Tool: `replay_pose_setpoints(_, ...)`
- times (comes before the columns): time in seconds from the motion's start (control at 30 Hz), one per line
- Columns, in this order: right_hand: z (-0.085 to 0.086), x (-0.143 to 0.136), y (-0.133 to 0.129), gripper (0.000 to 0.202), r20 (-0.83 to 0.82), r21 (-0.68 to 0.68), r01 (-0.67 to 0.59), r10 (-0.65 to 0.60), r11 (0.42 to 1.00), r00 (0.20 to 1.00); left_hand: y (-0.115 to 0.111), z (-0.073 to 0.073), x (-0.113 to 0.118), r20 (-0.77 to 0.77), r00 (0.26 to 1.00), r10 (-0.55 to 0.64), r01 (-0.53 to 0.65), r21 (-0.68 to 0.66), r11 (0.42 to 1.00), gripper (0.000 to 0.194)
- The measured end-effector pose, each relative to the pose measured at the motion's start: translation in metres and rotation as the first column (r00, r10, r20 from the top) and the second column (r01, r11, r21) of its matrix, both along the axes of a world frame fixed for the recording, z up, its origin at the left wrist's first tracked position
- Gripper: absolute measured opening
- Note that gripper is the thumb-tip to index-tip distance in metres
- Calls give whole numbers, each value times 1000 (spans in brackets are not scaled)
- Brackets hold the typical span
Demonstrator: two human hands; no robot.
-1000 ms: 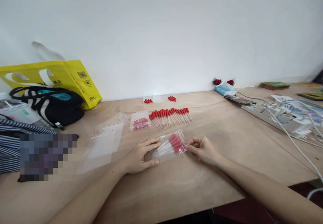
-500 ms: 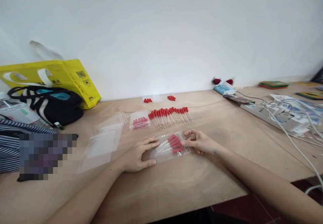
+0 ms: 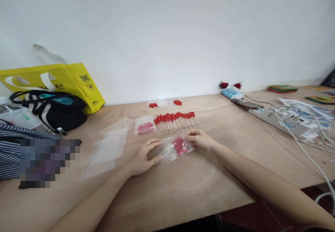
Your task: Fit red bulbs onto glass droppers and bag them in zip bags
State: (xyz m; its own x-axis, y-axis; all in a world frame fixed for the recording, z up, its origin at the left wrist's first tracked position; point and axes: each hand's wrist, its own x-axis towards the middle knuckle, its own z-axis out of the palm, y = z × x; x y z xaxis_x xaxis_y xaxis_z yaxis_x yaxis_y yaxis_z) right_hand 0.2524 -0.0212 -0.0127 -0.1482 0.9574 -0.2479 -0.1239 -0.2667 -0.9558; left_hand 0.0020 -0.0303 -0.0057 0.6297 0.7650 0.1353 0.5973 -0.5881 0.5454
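Note:
A clear zip bag [image 3: 170, 152] holds several droppers with red rubber bulbs [image 3: 179, 145]; its bulb end is towards the right. My right hand [image 3: 198, 138] pinches that bag near its upper right edge. At the bag's left edge, my left hand [image 3: 143, 158] has thumb and fingers apart, with the fingertips close to or touching the plastic. Just beyond lies a row of loose red-bulbed droppers [image 3: 172, 120]. To the row's left is a filled bag [image 3: 144, 125] with red bulbs showing through. Flat zip bags [image 3: 107, 151] lie overlapped left of my left hand.
Further back, two small groups of red bulbs [image 3: 153, 105] rest on plastic by the wall. A yellow bag [image 3: 91, 92], a black bag [image 3: 70, 111] and striped cloth [image 3: 10, 155] fill the left. On the right lie a power strip [image 3: 288, 120], white cables [image 3: 303, 151] and a tissue pack [image 3: 232, 93].
The bag of droppers has shifted slightly left and up, its right end apparently lifted. My right hand moved with it, while my left-hand fingers have curved in towards the bag's left edge.

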Motion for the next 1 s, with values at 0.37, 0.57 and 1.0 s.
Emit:
replay_pose_setpoints(0.37, -4, -11, 9, 32, 427, 46, -67, 41, 997, 904, -4, 1, 0, -106, 992, -61, 59, -19, 998, 51)
replay_pose_setpoints(0.57, -14, -20, 12, 24, 320, 158, -230, 170, 960, 932, -1, 1, -3, -86, 992, -94, 91, -38, 995, 51)
replay_pose_setpoints(1.0, -8, -31, -16, 13, -264, -2, 31, -31, 1000, 964, -26, 9, 24, 259, 813, 521, -216, -697, 684, 67)
